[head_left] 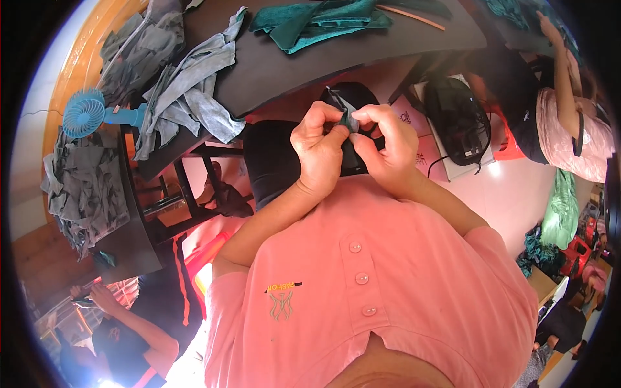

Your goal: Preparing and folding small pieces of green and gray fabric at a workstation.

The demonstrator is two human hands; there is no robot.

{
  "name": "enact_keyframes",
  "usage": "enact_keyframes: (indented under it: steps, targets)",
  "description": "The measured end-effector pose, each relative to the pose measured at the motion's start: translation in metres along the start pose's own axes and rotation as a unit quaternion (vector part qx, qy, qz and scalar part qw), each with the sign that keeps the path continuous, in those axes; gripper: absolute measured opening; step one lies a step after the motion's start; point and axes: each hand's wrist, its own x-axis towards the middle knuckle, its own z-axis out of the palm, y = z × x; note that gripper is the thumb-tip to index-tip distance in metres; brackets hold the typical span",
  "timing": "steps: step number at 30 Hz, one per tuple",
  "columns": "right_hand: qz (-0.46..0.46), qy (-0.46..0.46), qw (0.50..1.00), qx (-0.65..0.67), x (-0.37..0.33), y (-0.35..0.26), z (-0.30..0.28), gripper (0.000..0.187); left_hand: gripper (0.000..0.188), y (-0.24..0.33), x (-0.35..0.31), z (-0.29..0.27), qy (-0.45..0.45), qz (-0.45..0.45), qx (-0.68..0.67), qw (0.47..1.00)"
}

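Both of my hands meet over my lap and pinch a small dark green-grey piece of fabric (pixel 347 120). My left hand (pixel 317 142) grips its left side between thumb and forefinger. On the other side, my right hand (pixel 389 139) has its thumb and fingertips closed on the same cloth. A pale underside shows where the fabric is folded between the fingers. Part of the cloth is hidden behind my hands. Beyond them, a stack of teal fabric pieces (pixel 317 26) lies on the dark table (pixel 284 71).
Grey-green fabric strips (pixel 194 97) hang over the table's left edge, beside a blue fan (pixel 84 113). More cut pieces (pixel 87 187) pile up at the far left. A black bag (pixel 456 119) stands at right. Co-workers' arms (pixel 566 97) show at the right and lower left.
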Motion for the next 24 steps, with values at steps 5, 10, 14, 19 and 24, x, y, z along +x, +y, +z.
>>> enact_keyframes:
  steps: [5,10,14,19,24]
  targets:
    - [0.059,0.018,0.995,0.079,0.003,0.010,0.007,0.030,0.024,0.002,0.003,0.007,-0.011,0.162,0.100,0.982]
    - [0.090,-0.055,0.985,0.137,-0.005,0.000,0.003,0.025,0.021,0.002,0.000,-0.003,-0.006,-0.008,0.063,0.998]
    - [0.147,-0.058,0.973,0.170,-0.006,-0.003,-0.002,0.026,0.019,-0.007,-0.001,-0.006,-0.009,0.000,0.049,0.999]
    - [0.130,-0.063,0.976,0.164,-0.010,-0.003,-0.004,0.026,0.023,-0.005,0.004,-0.001,-0.068,-0.016,0.118,0.991]
    - [0.127,-0.108,0.972,0.164,-0.017,0.006,-0.012,0.026,0.023,0.000,0.002,-0.002,-0.042,-0.143,-0.048,0.988]
